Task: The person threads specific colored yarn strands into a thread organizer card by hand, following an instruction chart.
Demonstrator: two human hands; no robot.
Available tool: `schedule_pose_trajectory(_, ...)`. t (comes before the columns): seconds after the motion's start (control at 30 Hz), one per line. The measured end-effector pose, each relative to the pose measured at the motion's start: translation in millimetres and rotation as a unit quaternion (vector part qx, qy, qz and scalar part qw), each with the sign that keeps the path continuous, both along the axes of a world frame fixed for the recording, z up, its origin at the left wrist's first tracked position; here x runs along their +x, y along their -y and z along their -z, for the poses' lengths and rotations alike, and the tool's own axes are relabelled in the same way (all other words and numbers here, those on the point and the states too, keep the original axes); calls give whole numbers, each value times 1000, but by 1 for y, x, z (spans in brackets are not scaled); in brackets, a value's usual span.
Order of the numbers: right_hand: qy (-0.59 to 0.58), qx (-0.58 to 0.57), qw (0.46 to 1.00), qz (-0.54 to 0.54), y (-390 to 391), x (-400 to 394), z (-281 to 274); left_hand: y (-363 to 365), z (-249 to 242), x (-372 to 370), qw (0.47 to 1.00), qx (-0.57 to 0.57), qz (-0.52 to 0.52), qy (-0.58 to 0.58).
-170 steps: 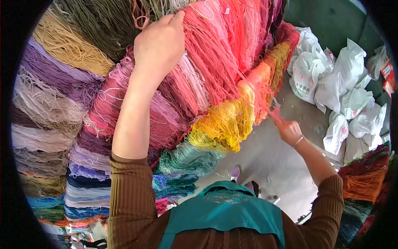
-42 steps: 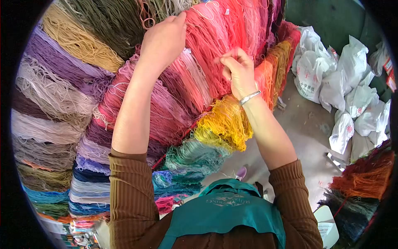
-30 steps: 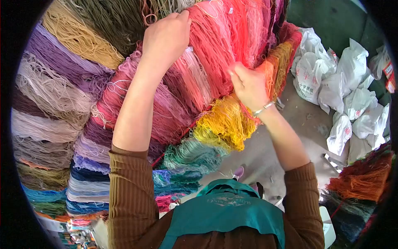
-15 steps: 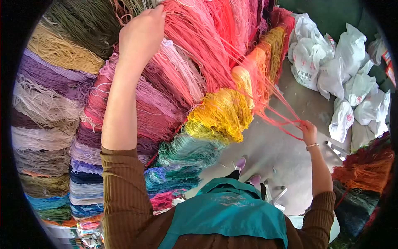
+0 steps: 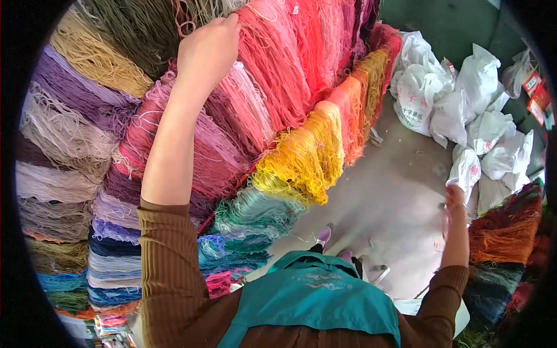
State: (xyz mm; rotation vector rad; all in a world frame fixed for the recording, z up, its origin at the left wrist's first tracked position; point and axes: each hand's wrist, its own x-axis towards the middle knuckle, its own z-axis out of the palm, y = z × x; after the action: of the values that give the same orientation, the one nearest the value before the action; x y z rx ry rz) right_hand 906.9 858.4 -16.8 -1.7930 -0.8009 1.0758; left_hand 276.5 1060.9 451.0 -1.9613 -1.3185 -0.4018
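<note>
Yarn point(image 5: 278, 69) hangs in pink-red bundles up top, left hand point(image 5: 209, 49) pinched shut on strands there. Right hand point(image 5: 454, 200) is way off low by the bags point(image 5: 458, 104); can't tell its grip.

Yarn workshop or storeroom: hanging yarn skeins point(image 5: 278, 87) in many colours fill the left and far side; tied white plastic bags point(image 5: 458, 110) lie on a bare concrete floor point(image 5: 383, 197) at right.
</note>
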Motion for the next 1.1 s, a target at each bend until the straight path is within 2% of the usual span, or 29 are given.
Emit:
schedule_pose_trajectory(0.03,-307,11,945,114,-38,-57,-39,0,-1,1,1000,-1,-5,-4)
schedule_pose_trajectory(0.1,-455,-3,890,31,-82,-172,-126,1,-1,2,1000,-1,4,4)
schedule_pose_trajectory(0.17,-447,48,891,-58,-106,-269,-186,2,-1,1,1000,1,9,9)
schedule_pose_trajectory(0.2,-496,144,840,-166,-122,-306,-201,2,-1,2,1000,2,10,10)
schedule_pose_trajectory(0.27,-596,174,762,-182,-139,-377,-251,3,-1,2,1000,3,10,8)
schedule_pose_trajectory(0.3,-570,225,763,-205,-148,-404,-269,4,-1,2,1000,3,11,7)
schedule_pose_trajectory(0.37,-439,292,821,-217,-162,-447,-302,5,-1,2,1000,-1,3,3)
schedule_pose_trajectory(0.43,-240,451,849,-134,-205,-491,-303,4,-1,1,1000,0,2,3)
schedule_pose_trajectory(0.47,-133,519,840,-87,-218,-504,-301,4,-1,1,1000,1,2,3)
schedule_pose_trajectory(0.57,-64,460,883,-67,-224,-515,-314,3,0,1,1000,10,12,4)
schedule_pose_trajectory(0.67,-28,450,891,-47,-227,-518,-316,4,0,0,1000,10,17,7)
schedule_pose_trajectory(0.8,-148,473,866,-68,-217,-502,-310,3,-1,1,1000,9,7,2)
schedule_pose_trajectory(0.93,-191,461,853,-153,-195,-476,-321,4,0,2,1000,11,9,0)
schedule_pose_trajectory(0.97,-191,441,856,-192,-195,-471,-321,4,0,2,1000,10,6,0)
schedule_pose_trajectory(1.1,-361,334,828,-270,-194,-465,-328,4,0,3,1000,8,6,4)
